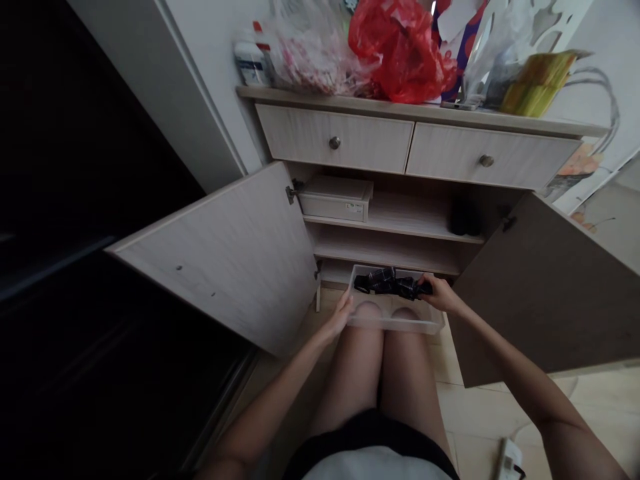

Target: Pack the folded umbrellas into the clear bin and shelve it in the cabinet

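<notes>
I see the right hand (440, 295), fingers clamped on one end of a black checked bundle (384, 281) inside a clear tray (395, 325); the left hand (340, 315) grips the tray's side

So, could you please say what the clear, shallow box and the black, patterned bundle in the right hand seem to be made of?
Clear, shallow box: probably smooth, hard plastic, judging by its see-through base and straight walls.
Black, patterned bundle: likely matte fabric, from its soft folds; the exact fibre is unclear.
</notes>
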Demonstrator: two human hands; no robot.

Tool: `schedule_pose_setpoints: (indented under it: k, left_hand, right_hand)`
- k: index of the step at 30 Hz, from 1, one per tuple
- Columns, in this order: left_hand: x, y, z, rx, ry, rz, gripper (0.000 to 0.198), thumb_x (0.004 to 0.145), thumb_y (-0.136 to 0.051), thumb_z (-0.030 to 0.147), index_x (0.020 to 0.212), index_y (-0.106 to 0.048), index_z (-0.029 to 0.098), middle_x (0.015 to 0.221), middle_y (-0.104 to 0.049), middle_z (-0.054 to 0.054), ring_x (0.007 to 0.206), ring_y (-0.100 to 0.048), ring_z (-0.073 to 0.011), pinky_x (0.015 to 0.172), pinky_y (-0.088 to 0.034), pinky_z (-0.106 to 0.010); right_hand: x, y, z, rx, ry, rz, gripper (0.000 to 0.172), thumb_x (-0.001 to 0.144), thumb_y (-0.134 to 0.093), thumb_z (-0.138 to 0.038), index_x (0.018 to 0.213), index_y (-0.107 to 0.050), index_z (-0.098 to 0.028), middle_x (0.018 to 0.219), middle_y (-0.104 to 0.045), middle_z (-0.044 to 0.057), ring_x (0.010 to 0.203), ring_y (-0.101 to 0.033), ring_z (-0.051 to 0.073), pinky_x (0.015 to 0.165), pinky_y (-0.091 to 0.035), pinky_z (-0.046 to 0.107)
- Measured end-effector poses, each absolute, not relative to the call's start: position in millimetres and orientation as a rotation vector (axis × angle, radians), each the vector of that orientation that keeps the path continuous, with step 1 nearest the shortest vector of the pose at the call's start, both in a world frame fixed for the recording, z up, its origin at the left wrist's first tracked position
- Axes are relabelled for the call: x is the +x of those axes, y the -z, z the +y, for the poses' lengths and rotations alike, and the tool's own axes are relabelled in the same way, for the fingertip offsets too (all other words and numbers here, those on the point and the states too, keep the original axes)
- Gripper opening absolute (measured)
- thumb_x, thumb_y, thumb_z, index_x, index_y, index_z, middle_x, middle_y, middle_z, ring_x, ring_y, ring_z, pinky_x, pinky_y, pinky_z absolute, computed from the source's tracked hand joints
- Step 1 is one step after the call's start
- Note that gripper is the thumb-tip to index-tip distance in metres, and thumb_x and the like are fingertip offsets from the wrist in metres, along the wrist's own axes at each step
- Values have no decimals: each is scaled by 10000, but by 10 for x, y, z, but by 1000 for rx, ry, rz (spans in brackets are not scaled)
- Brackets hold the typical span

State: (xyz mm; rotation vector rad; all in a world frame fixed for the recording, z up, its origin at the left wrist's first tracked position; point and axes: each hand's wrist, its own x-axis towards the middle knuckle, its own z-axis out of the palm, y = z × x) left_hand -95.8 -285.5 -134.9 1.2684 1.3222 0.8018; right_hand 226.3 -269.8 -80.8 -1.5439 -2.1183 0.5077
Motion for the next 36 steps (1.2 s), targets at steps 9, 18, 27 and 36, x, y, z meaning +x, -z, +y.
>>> schedule_pose_setpoints:
  k: [9, 18, 27, 36]
  left_hand:
    - [-967, 1341, -2848, 1319, -870, 1292, 794, 873, -448, 702, 1524, -395, 250, 1578, -394, -83, 1429, -389, -326, 1090, -430, -456]
    - [-965, 1455, -2768, 1308, -869, 1306, 976, 799, -414, 815, 1539, -358, 181, 1596, -339, -142, 1399, -426, -349, 1084, -427, -460]
    - [-998, 1485, -2742, 1267, -813, 1315, 909, 839, -462, 747, 1548, -342, 191, 1542, -437, -139, 1026, -667, -281, 1037, -450, -457]
    - [-1024, 1440, -2752, 1294, -834, 1305, 868, 849, -449, 748, 1531, -386, 214, 1587, -361, -140, 1267, -550, -349, 1038, -444, -452]
  right_hand:
    - [2051, 885, -2564, -1826, 167, -2431, 156, 792, -630, -132, 924, -697, -181, 1110, -635, 137, 1027, -562, 260, 844, -413, 333]
    - [2331, 602, -2058, -1952, -181, -2415, 286, 785, -749, -416, 950, -729, -183, 1056, -650, 152, 967, -599, 266, 799, -456, 334]
    - [3063, 325, -761, -2424, 94, -1185, 524, 935, -571, -428, 1291, -566, -44, 1279, -539, 285, 1240, -499, 380, 931, -473, 477]
    - [3074, 578, -730, -2310, -23, -990, 494, 865, -549, -126, 1358, -509, -112, 1221, -581, 262, 1123, -614, 334, 908, -506, 478]
